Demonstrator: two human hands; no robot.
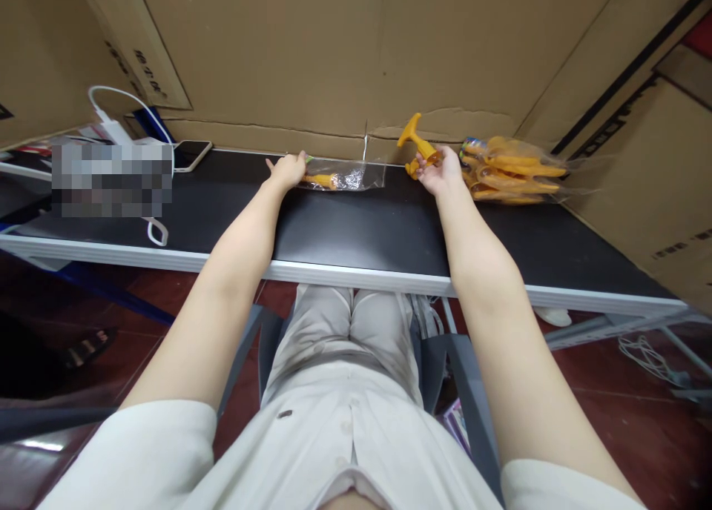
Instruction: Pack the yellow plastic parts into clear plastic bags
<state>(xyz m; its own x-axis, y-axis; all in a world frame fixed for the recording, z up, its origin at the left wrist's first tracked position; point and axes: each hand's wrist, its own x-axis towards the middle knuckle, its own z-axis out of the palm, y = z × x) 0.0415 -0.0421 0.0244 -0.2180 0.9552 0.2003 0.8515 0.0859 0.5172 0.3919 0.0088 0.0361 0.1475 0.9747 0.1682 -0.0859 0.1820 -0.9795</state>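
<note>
My left hand is closed on the left end of a clear plastic bag lying along the back of the black table. Inside that bag shows a yellow piece, partly covered by my fingers. My right hand grips a yellow plastic piece with a T-shaped handle, its crossbar tilted up and to the left. More yellow plastic shows below my right fingers; whether it is the same piece I cannot tell. Just right of this hand lies a pile of yellow pieces in clear bags.
Cardboard walls stand behind and beside the black tabletop, which has a silver front edge. At left are a phone, a white cable and a blurred-out patch. A white loop lies near the front edge.
</note>
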